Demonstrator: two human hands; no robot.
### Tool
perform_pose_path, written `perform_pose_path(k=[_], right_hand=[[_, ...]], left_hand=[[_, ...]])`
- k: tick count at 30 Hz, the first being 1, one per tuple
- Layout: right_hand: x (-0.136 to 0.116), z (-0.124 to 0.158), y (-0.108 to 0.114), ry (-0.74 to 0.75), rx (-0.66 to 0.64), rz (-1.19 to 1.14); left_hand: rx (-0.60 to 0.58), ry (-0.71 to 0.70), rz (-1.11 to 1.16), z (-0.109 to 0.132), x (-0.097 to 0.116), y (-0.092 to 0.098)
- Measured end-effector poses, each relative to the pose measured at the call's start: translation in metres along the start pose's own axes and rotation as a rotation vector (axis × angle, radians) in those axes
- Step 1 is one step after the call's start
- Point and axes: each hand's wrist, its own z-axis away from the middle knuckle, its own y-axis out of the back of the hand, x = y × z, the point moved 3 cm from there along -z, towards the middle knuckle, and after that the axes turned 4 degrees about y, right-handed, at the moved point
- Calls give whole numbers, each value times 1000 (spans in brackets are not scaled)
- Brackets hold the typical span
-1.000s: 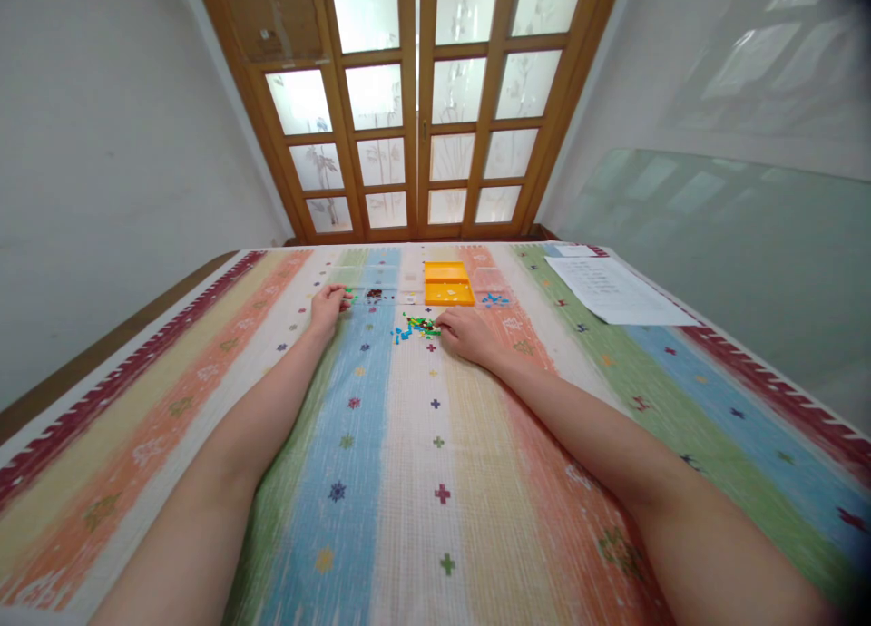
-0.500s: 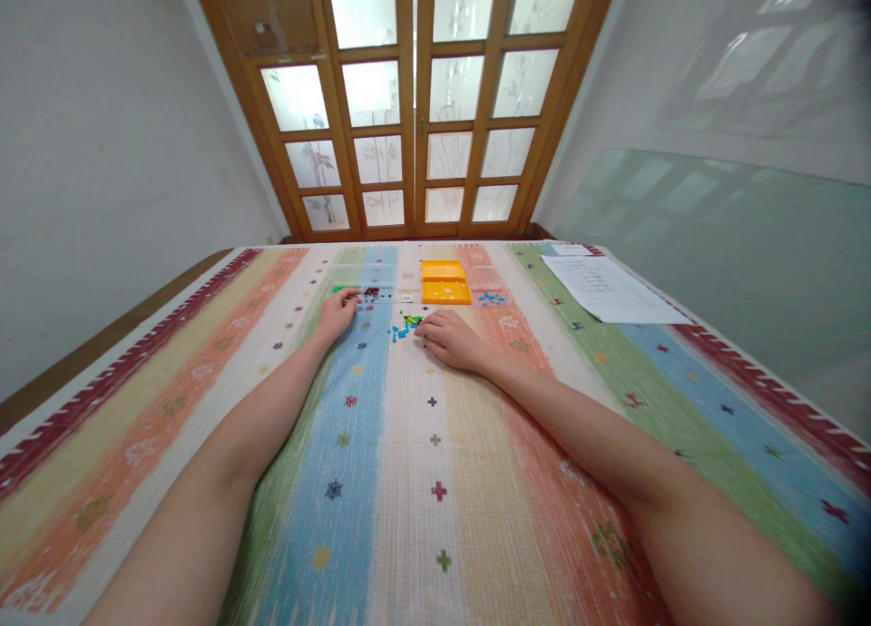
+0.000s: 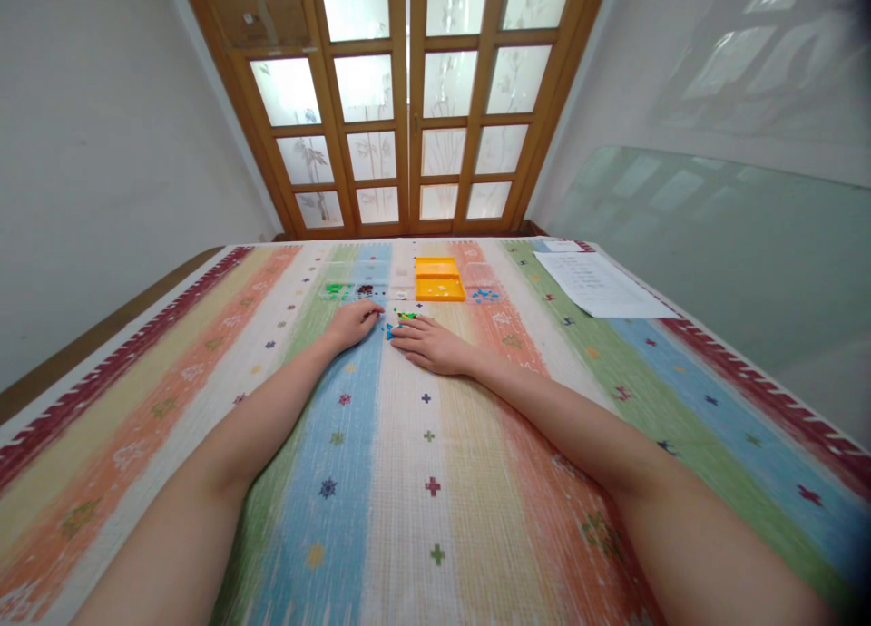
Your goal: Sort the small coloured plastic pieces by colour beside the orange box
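My left hand (image 3: 354, 325) rests near the tablecloth's blue stripe, fingers curled together in front of the clear boxes; whatever it may hold is too small to make out. My right hand (image 3: 436, 346) lies palm down with its fingers stretched out flat, covering part of a loose pile. Blue pieces (image 3: 389, 332) peep out by its fingertips, and green and yellow pieces (image 3: 406, 316) show just beyond. Behind my left hand, a clear divided box (image 3: 348, 270) has green pieces (image 3: 336, 288) and dark brown pieces (image 3: 366, 290) in separate compartments.
An open orange box (image 3: 439, 268) with a few pale pieces stands beyond my right hand. To its right a clear container (image 3: 482, 270) holds blue pieces (image 3: 485, 295). Printed paper (image 3: 599, 286) lies at the right edge, near a glass panel (image 3: 714, 245) against the wall.
My left hand has drawn back from the green compartment and moved right, towards the loose pile. My right hand has shifted slightly left, its fingers now spread over the blue pieces.
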Motion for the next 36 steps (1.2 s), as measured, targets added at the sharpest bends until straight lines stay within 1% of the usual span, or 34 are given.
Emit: perform_pose_path(k=[3, 7, 12, 14, 16, 18, 21, 24, 28, 32, 36], right_hand=[[-4, -2, 2, 31, 15, 11], [-4, -2, 3, 50, 32, 23], [-2, -1, -1, 37, -42, 55], [-2, -2, -3, 42, -50, 51], [-2, -3, -3, 48, -39, 49], [-3, -3, -3, 52, -24, 49], [-2, -4, -4, 56, 3, 45], [-1, -3, -4, 59, 28, 40], [-1, -3, -4, 68, 24, 48], [-1, -3, -4, 69, 11, 54], [-4, -4, -1, 60, 19, 30]], left_hand=[[-9, -40, -27, 1, 5, -2], [-8, -78, -58, 2, 6, -3], [0, -106, -87, 0, 5, -5], [-1, -130, -93, -1, 5, -7], [-21, -174, -96, -2, 5, -10], [-64, -210, -100, -2, 5, -13], [-140, -219, -109, -2, 5, -18], [-190, -213, -112, -3, 6, -20], [-203, -204, -108, -3, 8, -19], [-201, -223, -88, -3, 9, -18], [-221, -239, -63, -4, 10, -21]])
